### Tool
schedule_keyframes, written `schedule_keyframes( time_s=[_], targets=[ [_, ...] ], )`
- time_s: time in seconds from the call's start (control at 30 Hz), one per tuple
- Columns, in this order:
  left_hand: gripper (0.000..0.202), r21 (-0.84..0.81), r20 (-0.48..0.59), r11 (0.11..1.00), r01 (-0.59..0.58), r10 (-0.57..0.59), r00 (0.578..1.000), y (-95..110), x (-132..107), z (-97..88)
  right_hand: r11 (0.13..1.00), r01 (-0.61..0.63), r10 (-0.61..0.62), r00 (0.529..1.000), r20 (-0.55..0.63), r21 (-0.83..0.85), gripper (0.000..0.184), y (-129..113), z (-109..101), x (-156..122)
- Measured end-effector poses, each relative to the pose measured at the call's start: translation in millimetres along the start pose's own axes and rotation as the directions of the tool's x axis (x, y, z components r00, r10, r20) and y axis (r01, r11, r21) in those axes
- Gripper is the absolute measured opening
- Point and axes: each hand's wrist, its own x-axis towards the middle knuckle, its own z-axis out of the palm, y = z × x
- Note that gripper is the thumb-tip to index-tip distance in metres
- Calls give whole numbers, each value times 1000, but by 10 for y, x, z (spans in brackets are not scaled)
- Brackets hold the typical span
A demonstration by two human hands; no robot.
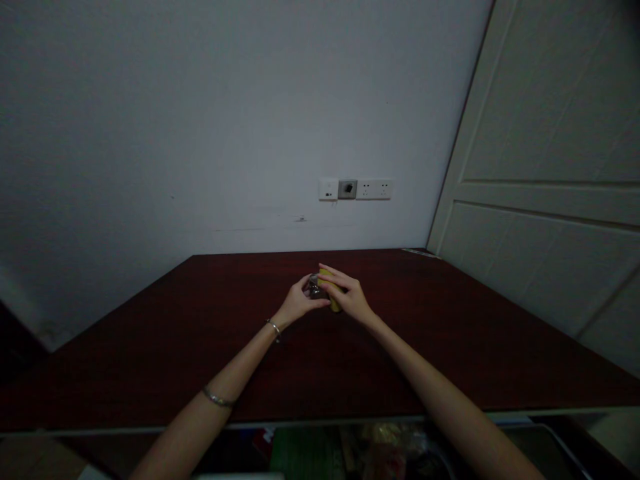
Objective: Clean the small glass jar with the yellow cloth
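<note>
Above the middle of the dark red table, my two hands meet. My left hand is closed around a small dark, shiny, glass-like object, its thumb reaching under it toward the right. Pressed against that object's right side is a yellow piece, perhaps a sponge or cloth, which my right hand grips with bent fingers. Fingers cover much of both things, so their exact kind cannot be made out. Bracelets circle my left wrist and forearm.
A pale wall with a row of sockets rises behind the table. At the right stands a white panelled door. Below the table's front edge is an open space with a green item and clear plastic packaging.
</note>
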Motion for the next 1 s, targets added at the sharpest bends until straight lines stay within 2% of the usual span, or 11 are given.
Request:
schedule_keyframes(
  time_s=[0.13, 0.2, 0.27, 0.33, 0.43, 0.5, 0.73, 0.83, 0.9, 1.0],
  targets=[
    [73, -8, 22, 1000, 0, 0, 1000, -4, -17, 40, 994, -85, 91, 992, -90, 68, 26, 88, 14, 14],
    [75, -1, 14, 1000, 3, -3, 1000, -8, -17, 45, 995, -81, 87, 991, -106, 57, 26, 93, 22, 4],
    [75, 11, -6, 1000, 7, -6, 1000, -25, -8, 35, 999, -38, 38, 996, -79, -2, 24, 73, 29, -21],
    [71, 25, -23, 1000, 1, 0, 1000, -56, 7, 18, 994, 45, -46, 999, -4, -97, 23, 48, 33, -52],
    [68, 39, -17, 999, -38, 39, 999, -97, 21, -1, 962, 174, -157, 983, 97, -209, 25, 28, 32, -83],
    [68, 45, 4, 997, -57, 56, 998, -92, 13, 1, 952, 200, -180, 978, 103, -230, 25, 26, 29, -85],
    [75, 122, 59, 990, -69, 62, 996, 61, -58, 46, 996, 19, -23, 999, -44, -82, 23, 56, 42, -25],
    [76, 125, 57, 990, -59, 52, 997, 47, -52, 48, 996, 10, -19, 995, -96, -92, 24, 81, 66, -38],
    [74, 134, 37, 990, -50, 45, 998, 13, -42, 39, 984, 65, -72, 997, -37, -163, 24, 85, 78, -63],
    [72, 140, 16, 989, -39, 37, 999, -18, -35, 25, 948, 199, -173, 977, 122, -247, 25, 65, 79, -93]
  ],
)
